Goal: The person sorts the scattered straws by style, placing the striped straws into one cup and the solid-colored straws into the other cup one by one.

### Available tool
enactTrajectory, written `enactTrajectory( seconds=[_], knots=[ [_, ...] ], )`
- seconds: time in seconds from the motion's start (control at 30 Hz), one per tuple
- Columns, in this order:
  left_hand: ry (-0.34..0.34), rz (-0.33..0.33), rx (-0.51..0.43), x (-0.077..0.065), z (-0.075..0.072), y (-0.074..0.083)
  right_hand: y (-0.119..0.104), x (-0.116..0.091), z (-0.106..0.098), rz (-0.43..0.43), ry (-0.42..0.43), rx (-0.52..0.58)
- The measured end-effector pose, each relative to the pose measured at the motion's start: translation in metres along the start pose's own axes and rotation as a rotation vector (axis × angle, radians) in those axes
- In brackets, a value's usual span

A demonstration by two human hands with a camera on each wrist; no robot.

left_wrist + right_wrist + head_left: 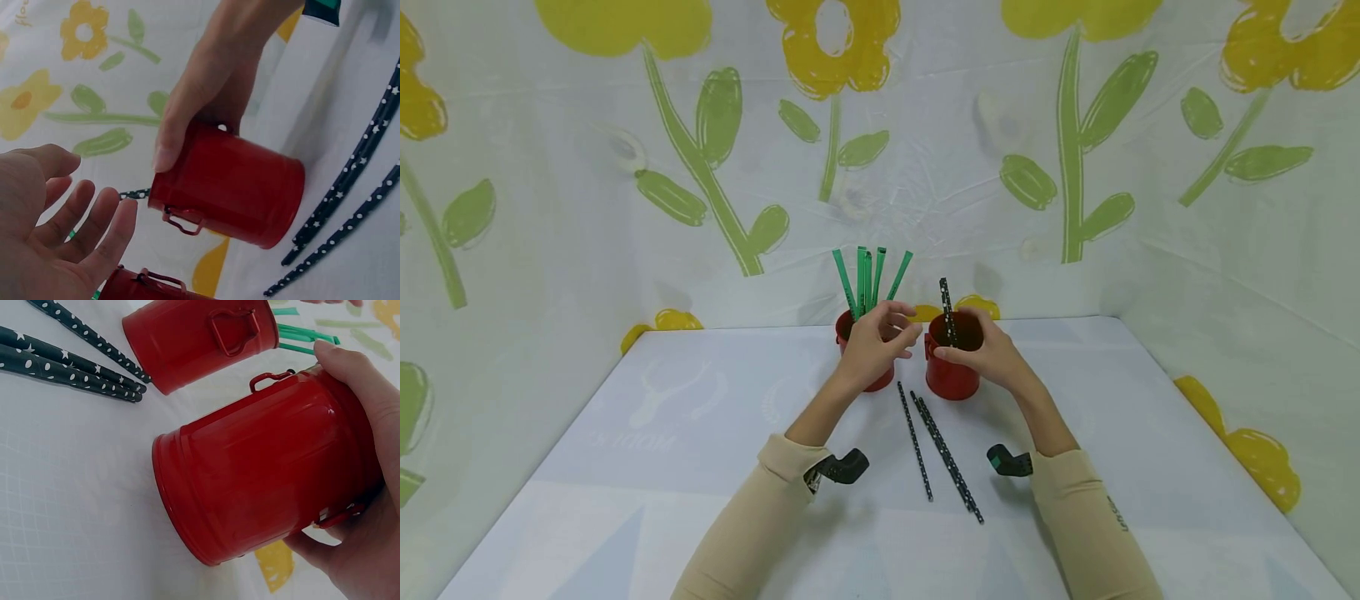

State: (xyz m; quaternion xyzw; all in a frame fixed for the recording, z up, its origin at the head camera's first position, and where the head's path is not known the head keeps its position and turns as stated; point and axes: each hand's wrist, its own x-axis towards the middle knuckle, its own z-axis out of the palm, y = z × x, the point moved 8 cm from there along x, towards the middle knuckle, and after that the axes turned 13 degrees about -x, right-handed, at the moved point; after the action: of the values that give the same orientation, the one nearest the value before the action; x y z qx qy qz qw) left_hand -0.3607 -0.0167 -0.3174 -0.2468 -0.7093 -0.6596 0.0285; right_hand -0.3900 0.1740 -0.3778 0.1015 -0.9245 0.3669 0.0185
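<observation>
Two small red metal buckets with side handles stand upright at the back of the table. My right hand (992, 354) grips the right bucket (953, 382) near its rim, thumb on one side and fingers on the other. One or more black straws with white specks (946, 304) poke up out of it. Several green straws (861, 279) stand in the left bucket (200, 344). In front of that bucket hovers my left hand (876, 342), partly hiding it. Its fingers are loosely bent and, in the left wrist view, the hand (75, 219) holds nothing.
A single black straw (916, 446) and a close group of black straws (947, 454) with white stars and dots lie on the white table (700, 467) between my forearms. Behind and beside the table hangs a flower-printed sheet (925, 167).
</observation>
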Motion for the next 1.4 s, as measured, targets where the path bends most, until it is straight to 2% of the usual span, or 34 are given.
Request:
enactTrajectory(
  seconds=[0.5, 0.87, 1.1, 1.27, 1.4],
  knots=[
    [-0.040, -0.049, 0.018, -0.033, -0.005, -0.024, -0.002, -0.002, -0.001, 0.013, 0.000, 0.006],
    [-0.093, -0.040, 0.078, -0.042, 0.002, -0.034, -0.003, -0.003, -0.002, 0.025, 0.004, -0.012],
    [-0.089, -0.046, 0.175, -0.045, 0.004, -0.039, -0.005, -0.002, 0.000, 0.015, 0.001, -0.009],
    [-0.068, -0.101, 0.265, -0.046, 0.004, -0.047, -0.003, -0.001, -0.001, 0.006, -0.001, -0.007],
    [-0.097, -0.192, 0.295, -0.049, 0.007, -0.054, 0.000, 0.000, 0.000, 0.007, 0.000, -0.008]
  ],
)
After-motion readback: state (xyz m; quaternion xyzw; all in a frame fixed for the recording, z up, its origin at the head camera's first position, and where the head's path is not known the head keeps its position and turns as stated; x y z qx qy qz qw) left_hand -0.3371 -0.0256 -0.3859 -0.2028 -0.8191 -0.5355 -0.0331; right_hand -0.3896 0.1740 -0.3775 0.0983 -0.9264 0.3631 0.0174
